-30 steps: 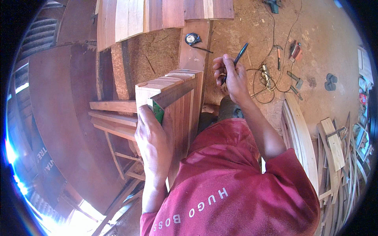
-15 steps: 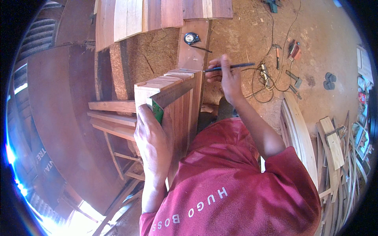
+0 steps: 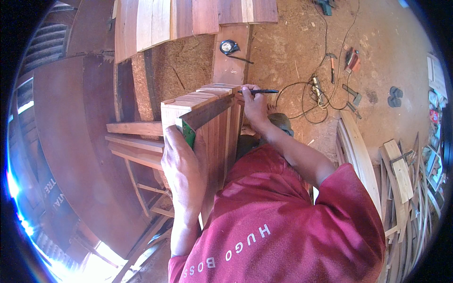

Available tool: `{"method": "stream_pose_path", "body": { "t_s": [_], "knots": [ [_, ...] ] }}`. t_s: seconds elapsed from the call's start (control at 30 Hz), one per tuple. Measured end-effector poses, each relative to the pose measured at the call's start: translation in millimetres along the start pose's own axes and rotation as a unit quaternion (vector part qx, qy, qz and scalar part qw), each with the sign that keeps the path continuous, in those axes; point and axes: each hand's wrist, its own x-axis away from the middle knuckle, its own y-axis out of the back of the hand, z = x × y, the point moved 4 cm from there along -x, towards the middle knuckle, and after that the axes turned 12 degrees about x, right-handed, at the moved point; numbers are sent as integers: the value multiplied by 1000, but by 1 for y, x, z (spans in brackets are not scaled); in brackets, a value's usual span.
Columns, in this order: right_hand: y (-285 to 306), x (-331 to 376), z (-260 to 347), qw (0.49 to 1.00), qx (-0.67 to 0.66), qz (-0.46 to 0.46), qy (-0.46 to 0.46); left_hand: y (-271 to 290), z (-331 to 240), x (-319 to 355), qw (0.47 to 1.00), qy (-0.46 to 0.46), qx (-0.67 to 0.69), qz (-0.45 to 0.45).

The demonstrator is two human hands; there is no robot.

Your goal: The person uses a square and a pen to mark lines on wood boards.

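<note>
A stack of reddish and pale wooden boards [image 3: 214, 141] stands on edge in front of me. Against its near face lies the dark metal blade of a try square [image 3: 207, 111], just below the top edges. My left hand [image 3: 184, 160] is closed round the square's green handle and the near left end of the stack. At the far right end of the stack, my right hand [image 3: 255, 106] pinches a dark pen [image 3: 264, 91]. Its tip is beside the last boards, close to the blade's end; whether it touches the wood is hidden by the fingers.
Beyond the stack, a tape measure [image 3: 229, 46] lies on a plank [image 3: 232, 66]. More boards [image 3: 193, 19] are laid side by side at the back. A hammer [image 3: 332, 66], cables and other tools lie on the ground at right, with timber [image 3: 396, 170] piled nearer.
My right hand has moved left and nearer with the pen, from beyond the stack's right end onto its edge. My left hand and the square have stayed in place.
</note>
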Motion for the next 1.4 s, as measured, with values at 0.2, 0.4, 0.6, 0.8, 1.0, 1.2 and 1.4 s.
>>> {"method": "stream_pose_path", "body": {
  "t_s": [0.2,0.4,0.6,0.8,1.0,1.2,1.4],
  "knots": [
    [-1,2,12,999,-14,16,-44,0,6,2,1000,16,7,-1],
    [0,-8,-5,999,1,9,-37,-1,1,0,1000,16,-1,-1],
    [-4,-8,-11,999,17,13,-40,-1,5,0,1000,8,12,-6],
    [-4,-13,-17,1000,19,0,-2,-2,3,0,1000,-2,4,-7],
    [1,-3,2,997,54,-55,-13,-2,6,1,1000,-11,0,-10],
    [-1,12,28,999,39,37,-4,0,5,1,1000,14,-5,-6],
    [-3,14,23,998,40,29,26,-3,6,0,1000,10,9,5]
  ]
}}
